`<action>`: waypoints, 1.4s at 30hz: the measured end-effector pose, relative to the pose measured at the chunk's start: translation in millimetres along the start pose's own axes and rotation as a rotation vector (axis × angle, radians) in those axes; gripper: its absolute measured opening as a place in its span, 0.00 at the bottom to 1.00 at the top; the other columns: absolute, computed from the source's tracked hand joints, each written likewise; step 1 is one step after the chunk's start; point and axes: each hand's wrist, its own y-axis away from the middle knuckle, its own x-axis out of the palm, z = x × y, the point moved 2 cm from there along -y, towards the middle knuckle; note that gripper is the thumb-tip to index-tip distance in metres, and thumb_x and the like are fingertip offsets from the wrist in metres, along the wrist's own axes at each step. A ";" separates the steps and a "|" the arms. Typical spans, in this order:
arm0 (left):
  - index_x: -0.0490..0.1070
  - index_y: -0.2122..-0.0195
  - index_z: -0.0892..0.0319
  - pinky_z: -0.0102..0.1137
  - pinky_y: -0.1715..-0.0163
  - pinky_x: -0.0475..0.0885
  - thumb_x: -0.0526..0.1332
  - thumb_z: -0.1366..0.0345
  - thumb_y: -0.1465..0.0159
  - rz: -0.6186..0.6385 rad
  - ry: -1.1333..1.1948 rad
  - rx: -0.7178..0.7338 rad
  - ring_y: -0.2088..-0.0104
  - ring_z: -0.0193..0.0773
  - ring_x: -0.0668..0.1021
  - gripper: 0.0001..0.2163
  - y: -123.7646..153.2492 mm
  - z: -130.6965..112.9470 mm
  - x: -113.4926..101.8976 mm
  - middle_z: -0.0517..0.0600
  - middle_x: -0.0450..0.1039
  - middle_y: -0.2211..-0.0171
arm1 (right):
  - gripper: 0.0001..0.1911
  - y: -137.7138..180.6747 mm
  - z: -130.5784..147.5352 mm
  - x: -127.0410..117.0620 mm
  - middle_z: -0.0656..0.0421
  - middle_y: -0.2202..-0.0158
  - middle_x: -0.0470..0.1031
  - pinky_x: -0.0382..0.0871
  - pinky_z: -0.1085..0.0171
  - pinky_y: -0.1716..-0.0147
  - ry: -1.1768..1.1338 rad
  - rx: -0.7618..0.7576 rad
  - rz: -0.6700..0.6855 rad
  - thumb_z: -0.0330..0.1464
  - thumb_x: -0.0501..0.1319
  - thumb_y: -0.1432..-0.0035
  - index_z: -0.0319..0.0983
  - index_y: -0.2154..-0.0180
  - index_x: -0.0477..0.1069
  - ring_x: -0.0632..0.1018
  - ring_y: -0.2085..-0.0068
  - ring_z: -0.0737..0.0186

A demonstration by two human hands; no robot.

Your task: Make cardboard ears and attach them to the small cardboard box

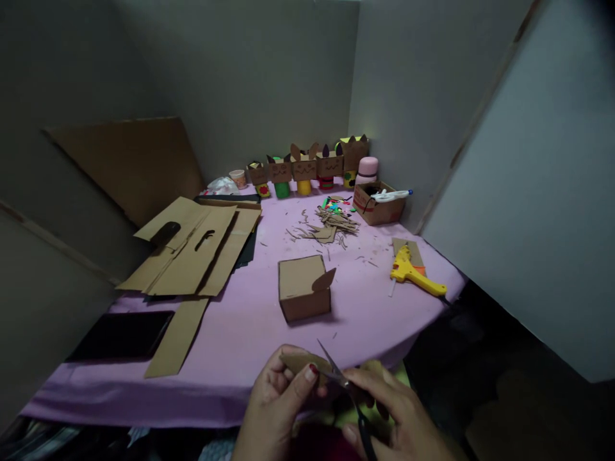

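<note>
Between the thumb and fingers of my left hand (288, 387) is a small cardboard piece (300, 361), held low in front of the table. My right hand (391, 406) grips a pair of scissors (339, 374) with dark handles. Their blades are parted around the right end of the cardboard piece. Just beyond my hands a small cardboard box (305, 288) stands on the purple cloth, with one leaf-shaped cardboard ear (324, 280) at its right side.
Flat cardboard sheets (187, 250) and a black tablet-like slab (120, 336) lie at left. Cardboard scraps (331, 225) are heaped mid-table. A yellow glue gun (416, 275) and an open box (379, 208) sit at right. Cardboard animal figures (303, 169) line the back, beside a pink flask (368, 168).
</note>
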 end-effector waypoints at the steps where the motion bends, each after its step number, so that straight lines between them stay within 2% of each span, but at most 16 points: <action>1: 0.71 0.73 0.59 0.26 0.71 0.66 0.69 0.59 0.47 0.007 0.003 0.004 0.75 0.31 0.71 0.10 0.6 0.4 -0.5 0.44 0.72 0.79 | 0.26 0.3 -0.6 -0.1 0.57 0.61 0.74 0.73 0.60 0.62 0.004 0.003 0.001 0.25 0.62 0.54 0.47 0.51 0.70 0.76 0.61 0.57; 8: 0.72 0.72 0.59 0.26 0.71 0.67 0.69 0.60 0.46 0.049 -0.007 -0.007 0.74 0.31 0.72 0.09 -1.3 3.2 -0.8 0.44 0.73 0.77 | 0.27 -1.4 -2.9 -0.2 0.57 0.61 0.74 0.72 0.60 0.63 0.012 -0.046 0.014 0.26 0.62 0.54 0.47 0.50 0.69 0.77 0.61 0.56; 18: 0.71 0.72 0.58 0.26 0.70 0.66 0.69 0.61 0.45 0.040 0.076 -0.049 0.74 0.32 0.72 0.09 0.1 11.6 -1.2 0.44 0.73 0.77 | 0.27 1.9 -4.8 1.3 0.57 0.63 0.73 0.72 0.60 0.65 0.023 -0.044 -0.005 0.26 0.62 0.54 0.47 0.50 0.68 0.76 0.63 0.57; 24: 0.70 0.76 0.60 0.25 0.73 0.66 0.70 0.62 0.47 0.039 0.154 -0.075 0.77 0.31 0.72 0.11 0.8 9.5 6.0 0.44 0.72 0.80 | 0.25 -0.3 -3.1 0.0 0.58 0.64 0.72 0.72 0.62 0.67 0.019 -0.038 0.017 0.26 0.62 0.53 0.45 0.51 0.70 0.76 0.65 0.60; 33: 0.71 0.74 0.59 0.24 0.73 0.65 0.69 0.60 0.46 0.014 0.199 -0.060 0.76 0.30 0.71 0.10 -2.6 16.1 5.6 0.44 0.72 0.79 | 0.27 1.5 -5.8 -0.5 0.55 0.60 0.72 0.72 0.57 0.61 0.012 0.002 0.008 0.25 0.61 0.52 0.46 0.48 0.68 0.76 0.60 0.56; 37: 0.70 0.75 0.59 0.24 0.73 0.65 0.70 0.61 0.47 -0.018 0.188 -0.086 0.76 0.31 0.71 0.10 -2.7 17.2 5.7 0.44 0.72 0.79 | 0.26 0.4 -4.0 0.8 0.56 0.61 0.73 0.72 0.59 0.60 -0.093 0.033 0.012 0.26 0.62 0.53 0.47 0.50 0.70 0.75 0.59 0.57; 42: 0.70 0.76 0.59 0.25 0.74 0.65 0.72 0.62 0.50 -0.025 0.229 -0.150 0.77 0.31 0.72 0.12 -3.4 16.4 6.5 0.43 0.72 0.81 | 0.22 -0.5 -5.4 10.9 0.57 0.63 0.72 0.72 0.64 0.64 -0.358 0.112 -0.007 0.31 0.64 0.53 0.46 0.53 0.73 0.75 0.63 0.60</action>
